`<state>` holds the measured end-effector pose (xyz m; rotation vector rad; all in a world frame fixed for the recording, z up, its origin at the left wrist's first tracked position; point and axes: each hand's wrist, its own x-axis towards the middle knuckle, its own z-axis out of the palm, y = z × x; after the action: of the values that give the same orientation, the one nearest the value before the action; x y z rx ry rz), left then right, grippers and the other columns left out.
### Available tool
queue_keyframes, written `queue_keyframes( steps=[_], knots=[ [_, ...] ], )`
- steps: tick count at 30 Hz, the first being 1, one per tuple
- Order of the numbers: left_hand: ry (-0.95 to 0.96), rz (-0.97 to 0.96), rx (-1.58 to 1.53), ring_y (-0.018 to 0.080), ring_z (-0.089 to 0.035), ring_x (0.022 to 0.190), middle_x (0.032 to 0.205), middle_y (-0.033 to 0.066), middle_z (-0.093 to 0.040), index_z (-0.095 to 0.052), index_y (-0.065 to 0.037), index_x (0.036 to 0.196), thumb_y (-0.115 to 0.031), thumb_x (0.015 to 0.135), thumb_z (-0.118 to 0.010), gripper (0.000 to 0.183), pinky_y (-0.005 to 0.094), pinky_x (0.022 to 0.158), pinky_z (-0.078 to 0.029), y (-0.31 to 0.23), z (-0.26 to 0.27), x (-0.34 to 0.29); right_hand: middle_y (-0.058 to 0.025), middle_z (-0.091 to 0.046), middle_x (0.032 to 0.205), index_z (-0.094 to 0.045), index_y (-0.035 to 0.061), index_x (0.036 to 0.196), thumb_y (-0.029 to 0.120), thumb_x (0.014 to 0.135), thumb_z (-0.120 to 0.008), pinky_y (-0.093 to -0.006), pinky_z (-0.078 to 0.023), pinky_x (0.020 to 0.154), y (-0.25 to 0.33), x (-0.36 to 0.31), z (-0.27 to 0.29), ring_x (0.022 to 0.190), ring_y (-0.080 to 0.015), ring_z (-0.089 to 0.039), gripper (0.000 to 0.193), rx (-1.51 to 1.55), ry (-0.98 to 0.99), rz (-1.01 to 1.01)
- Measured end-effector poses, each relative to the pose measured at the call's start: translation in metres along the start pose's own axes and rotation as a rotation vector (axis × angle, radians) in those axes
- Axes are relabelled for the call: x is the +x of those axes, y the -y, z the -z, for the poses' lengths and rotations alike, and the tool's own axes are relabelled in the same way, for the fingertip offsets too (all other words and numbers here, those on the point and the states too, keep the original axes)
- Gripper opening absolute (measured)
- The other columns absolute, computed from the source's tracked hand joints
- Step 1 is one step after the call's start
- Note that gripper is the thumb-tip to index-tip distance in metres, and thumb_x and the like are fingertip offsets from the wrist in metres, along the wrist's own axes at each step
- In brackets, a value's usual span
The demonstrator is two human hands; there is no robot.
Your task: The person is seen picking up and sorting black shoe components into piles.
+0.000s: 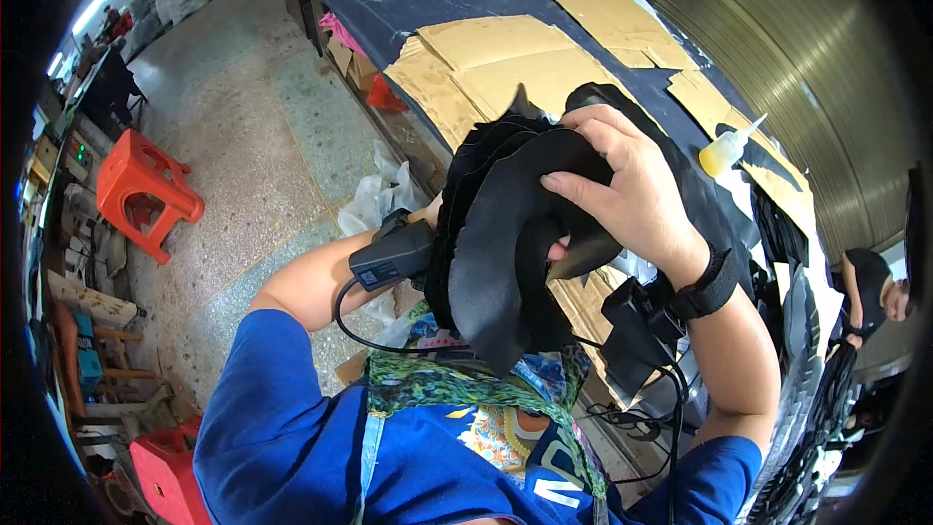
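Note:
A bundle of curved black leather-like pieces (486,233) hangs in front of my chest, several layers fanned out along its left side. My right hand (632,175) grips the bundle's upper right edge, thumb on the near face and fingers bent over the top. Most of my left hand (559,249) is hidden behind the layers it holds; a fingertip shows in the gap between them. More black material (622,107) lies just beyond my right hand on the table.
Flattened cardboard (505,53) covers part of the dark table (360,10). A squeeze bottle (724,151) with yellowish liquid stands at the right. Cables run from the devices on my wrists. Red stools (146,190) stand left; another person (868,292) is at far right.

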<state>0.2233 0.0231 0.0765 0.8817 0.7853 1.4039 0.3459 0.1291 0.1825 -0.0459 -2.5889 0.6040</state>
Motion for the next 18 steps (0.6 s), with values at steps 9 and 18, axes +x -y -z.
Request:
queue_keyframes(
  steps=[9,18],
  knots=[
    [0.177,0.247,-0.373,0.0177,-0.058,0.083,0.098,0.0150,-0.055,-0.044,0.001,0.113,-0.011,0.084,-0.054,0.032,0.0289,0.075,-0.050,-0.015,0.008,0.002,-0.0110,-0.047,0.099,-0.050,0.0073,0.096,0.006,0.054,-0.071,-0.0343,-0.044,0.073,0.014,0.006,0.014,0.088,-0.0300,-0.051,0.048,-0.113,0.113,0.178],
    [0.291,-0.274,0.508,0.0115,-0.055,0.091,0.101,0.0101,-0.057,-0.049,0.001,0.108,-0.002,0.079,-0.058,0.031,0.0248,0.080,-0.047,-0.010,0.020,0.005,-0.0053,-0.051,0.080,-0.049,0.0091,0.074,0.015,0.055,-0.057,-0.0369,-0.037,0.083,0.014,-0.009,0.015,0.085,-0.0232,-0.052,0.022,-0.443,0.081,0.582]
  ],
)
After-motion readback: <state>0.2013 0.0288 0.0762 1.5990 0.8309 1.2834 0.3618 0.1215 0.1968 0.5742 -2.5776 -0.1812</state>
